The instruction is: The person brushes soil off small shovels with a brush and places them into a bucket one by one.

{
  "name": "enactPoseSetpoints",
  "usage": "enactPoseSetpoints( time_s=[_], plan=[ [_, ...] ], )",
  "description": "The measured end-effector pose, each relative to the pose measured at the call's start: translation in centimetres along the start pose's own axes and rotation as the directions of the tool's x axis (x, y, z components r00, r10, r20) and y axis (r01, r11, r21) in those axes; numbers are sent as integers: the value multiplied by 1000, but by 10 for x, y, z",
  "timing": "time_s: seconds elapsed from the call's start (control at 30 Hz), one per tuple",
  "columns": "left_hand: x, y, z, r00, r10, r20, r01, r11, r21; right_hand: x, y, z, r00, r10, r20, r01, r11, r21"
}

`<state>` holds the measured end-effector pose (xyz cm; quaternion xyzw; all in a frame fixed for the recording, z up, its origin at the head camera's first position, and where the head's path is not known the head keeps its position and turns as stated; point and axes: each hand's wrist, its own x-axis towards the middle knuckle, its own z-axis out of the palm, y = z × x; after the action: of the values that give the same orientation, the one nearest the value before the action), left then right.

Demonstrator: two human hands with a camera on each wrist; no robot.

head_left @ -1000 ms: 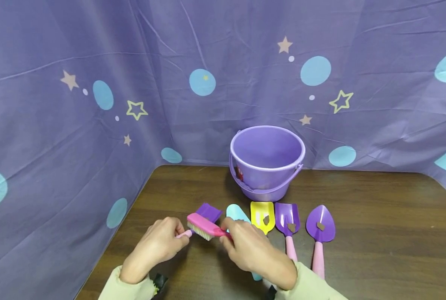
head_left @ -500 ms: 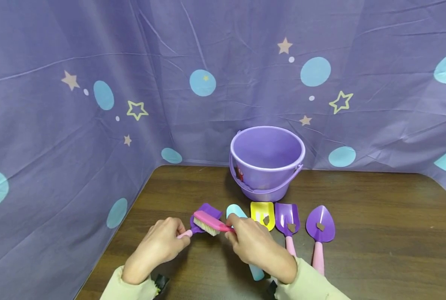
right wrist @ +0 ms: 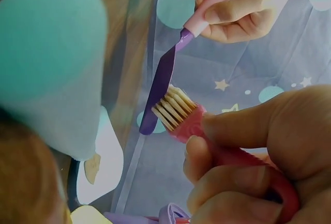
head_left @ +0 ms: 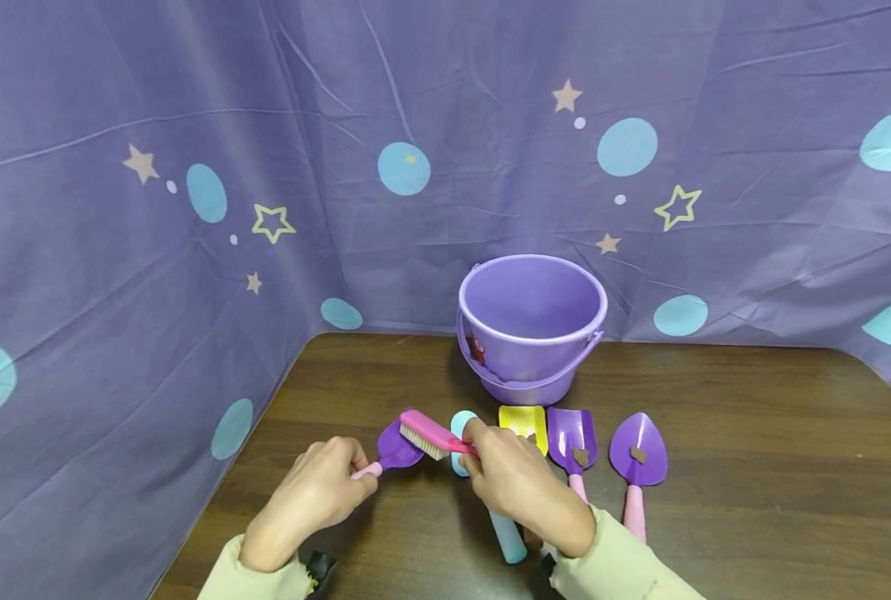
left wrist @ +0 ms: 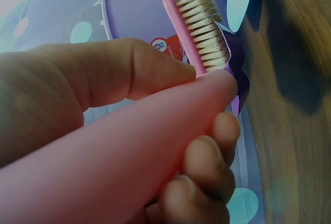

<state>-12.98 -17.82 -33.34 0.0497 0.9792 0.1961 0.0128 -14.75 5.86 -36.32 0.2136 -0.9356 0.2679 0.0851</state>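
Note:
In the head view my left hand (head_left: 317,483) grips the pink handle of a toy shovel with a purple blade (head_left: 396,450), raised over the table at the left. My right hand (head_left: 520,479) holds a pink brush (head_left: 428,432) by its handle, and its head covers the blade's far end. Seen from the right wrist, the pale bristles (right wrist: 173,107) lie against the face of the purple blade (right wrist: 163,76). In the left wrist view, thumb and fingertips clasp the pink handle (left wrist: 134,141) while the brush head (left wrist: 199,32) crosses beyond it.
A purple bucket (head_left: 531,367) stands at the back. Nearer lie a light-blue shovel (head_left: 507,533), partly under my right hand, a yellow shovel (head_left: 523,419), a square purple shovel (head_left: 568,433) and a pointed purple trowel (head_left: 638,442). Brown bits (head_left: 580,457) sit on several blades.
The brush has slid right and slightly upward, from near the handle to the blade's far end. My right hand went with it. The left hand has barely moved, and the blade's orientation has shifted slightly.

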Motion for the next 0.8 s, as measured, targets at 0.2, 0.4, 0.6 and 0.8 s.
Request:
enactPoseSetpoints(
  time_s=[0.2,0.4,0.6,0.8],
  plan=[
    [-1,-1,-1,1000,-9,9,9,1000,-6,1,-1,-1,1000,7,6,-7,1000,21],
    [1,-1,-1,1000,-6,5,6,1000,-5,-3,-9,-6,998,-56,35,50,987,153],
    [0,-1,-1,1000,-6,6,6,1000,-3,-6,-13,-4,988,-120,100,97,973,209],
    [-1,-1,0,1000,-1,7,1,1000,-7,-5,-9,-2,987,-89,133,61,978,202]
  ],
)
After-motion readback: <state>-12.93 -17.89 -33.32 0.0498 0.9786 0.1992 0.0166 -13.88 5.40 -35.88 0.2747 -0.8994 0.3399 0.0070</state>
